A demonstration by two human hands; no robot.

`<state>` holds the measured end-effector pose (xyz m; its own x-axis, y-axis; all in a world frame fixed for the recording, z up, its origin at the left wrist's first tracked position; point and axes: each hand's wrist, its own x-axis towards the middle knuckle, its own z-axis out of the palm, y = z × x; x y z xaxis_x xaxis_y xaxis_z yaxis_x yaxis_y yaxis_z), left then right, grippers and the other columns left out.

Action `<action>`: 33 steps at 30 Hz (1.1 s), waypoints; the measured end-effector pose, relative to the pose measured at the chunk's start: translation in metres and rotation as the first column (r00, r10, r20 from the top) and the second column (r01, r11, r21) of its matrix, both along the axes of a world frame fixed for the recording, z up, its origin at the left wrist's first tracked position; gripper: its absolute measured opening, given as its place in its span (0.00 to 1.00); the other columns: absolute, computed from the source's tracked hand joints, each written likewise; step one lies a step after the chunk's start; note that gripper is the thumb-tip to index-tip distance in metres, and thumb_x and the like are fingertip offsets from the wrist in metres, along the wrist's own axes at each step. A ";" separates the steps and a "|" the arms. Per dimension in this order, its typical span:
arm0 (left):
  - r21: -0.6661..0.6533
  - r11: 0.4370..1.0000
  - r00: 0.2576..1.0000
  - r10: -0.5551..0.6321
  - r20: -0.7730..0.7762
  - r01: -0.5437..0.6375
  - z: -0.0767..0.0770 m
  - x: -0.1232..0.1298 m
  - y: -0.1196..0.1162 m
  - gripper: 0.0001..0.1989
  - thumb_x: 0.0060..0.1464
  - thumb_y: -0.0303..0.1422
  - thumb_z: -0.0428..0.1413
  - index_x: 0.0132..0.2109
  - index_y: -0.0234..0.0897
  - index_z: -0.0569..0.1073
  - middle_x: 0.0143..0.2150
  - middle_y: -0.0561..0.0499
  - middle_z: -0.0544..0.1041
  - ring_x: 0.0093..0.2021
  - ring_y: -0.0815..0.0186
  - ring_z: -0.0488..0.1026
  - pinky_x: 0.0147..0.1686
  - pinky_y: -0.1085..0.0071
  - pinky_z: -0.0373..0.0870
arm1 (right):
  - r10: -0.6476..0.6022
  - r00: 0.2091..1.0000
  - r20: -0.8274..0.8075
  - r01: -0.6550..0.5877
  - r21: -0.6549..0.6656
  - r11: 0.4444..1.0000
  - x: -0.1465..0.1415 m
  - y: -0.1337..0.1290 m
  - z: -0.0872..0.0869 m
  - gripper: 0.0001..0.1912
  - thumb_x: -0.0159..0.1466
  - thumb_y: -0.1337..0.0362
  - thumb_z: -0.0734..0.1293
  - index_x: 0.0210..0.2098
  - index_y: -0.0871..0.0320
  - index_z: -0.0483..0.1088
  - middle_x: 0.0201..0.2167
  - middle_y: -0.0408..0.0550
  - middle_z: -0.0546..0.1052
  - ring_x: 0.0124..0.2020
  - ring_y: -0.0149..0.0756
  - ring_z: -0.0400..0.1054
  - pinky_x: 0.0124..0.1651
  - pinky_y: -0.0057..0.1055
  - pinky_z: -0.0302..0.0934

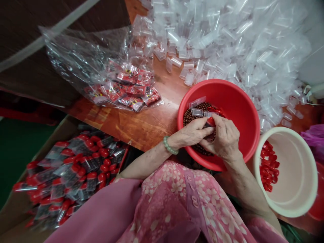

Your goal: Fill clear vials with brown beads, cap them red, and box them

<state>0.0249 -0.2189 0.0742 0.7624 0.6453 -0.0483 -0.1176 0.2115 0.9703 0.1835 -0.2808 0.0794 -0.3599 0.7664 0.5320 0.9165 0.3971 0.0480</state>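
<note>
Over the near side of a red basin [246, 118], my two hands meet around a small container with a red cap [210, 121]. My left hand [193, 132], with a green bead bracelet at the wrist, has its fingers closed on the container's left side. Fingers of my right hand [224, 136] wrap its right side and cap, hiding much of it. Beneath them in the basin lie brown beads [188, 117], and clear plastic pieces [197, 112] rest on top of the beads.
Clear plastic containers [227, 44] are heaped at the back. A bag of red packets [134, 87] lies left on the table [121, 126]. A white bucket [298, 168] holding red caps [268, 168] stands right. A cardboard box [15, 216] holds filled red-capped containers [73, 172] at lower left.
</note>
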 end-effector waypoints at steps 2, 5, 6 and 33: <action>-0.008 1.000 1.000 -0.003 0.000 0.003 0.000 0.000 0.000 0.24 0.63 0.47 0.58 0.53 0.30 0.75 0.53 0.42 0.79 0.53 0.57 0.73 0.61 0.59 0.68 | 0.021 1.000 0.001 -0.021 0.044 0.999 -0.001 0.001 0.001 0.38 0.62 0.52 0.69 0.65 0.65 0.60 0.44 0.62 0.80 0.44 0.51 0.76 0.45 0.43 0.70; -0.049 0.999 1.000 0.018 0.017 -0.017 0.001 0.002 -0.001 0.23 0.62 0.46 0.59 0.53 0.30 0.75 0.52 0.42 0.78 0.52 0.57 0.73 0.59 0.59 0.68 | 0.038 0.998 -0.040 -0.037 0.007 0.999 -0.001 0.004 0.003 0.37 0.63 0.53 0.68 0.66 0.64 0.59 0.45 0.62 0.79 0.45 0.52 0.75 0.46 0.45 0.71; -0.074 0.997 0.999 0.032 0.038 -0.029 0.001 0.003 -0.001 0.23 0.62 0.46 0.59 0.53 0.30 0.75 0.51 0.42 0.79 0.51 0.58 0.74 0.59 0.59 0.68 | 0.041 0.997 -0.060 -0.043 -0.033 0.999 -0.001 0.004 0.003 0.38 0.63 0.54 0.67 0.67 0.64 0.58 0.47 0.62 0.78 0.47 0.53 0.75 0.48 0.46 0.71; 0.093 0.801 0.722 0.577 -0.383 -0.591 0.005 -0.143 -0.085 0.18 0.62 0.49 0.59 0.48 0.39 0.74 0.42 0.49 0.81 0.41 0.61 0.79 0.48 0.62 0.78 | 0.347 0.916 -0.201 -0.401 -0.501 0.767 -0.054 -0.019 0.043 0.43 0.69 0.57 0.70 0.75 0.65 0.48 0.74 0.69 0.57 0.70 0.53 0.62 0.62 0.47 0.68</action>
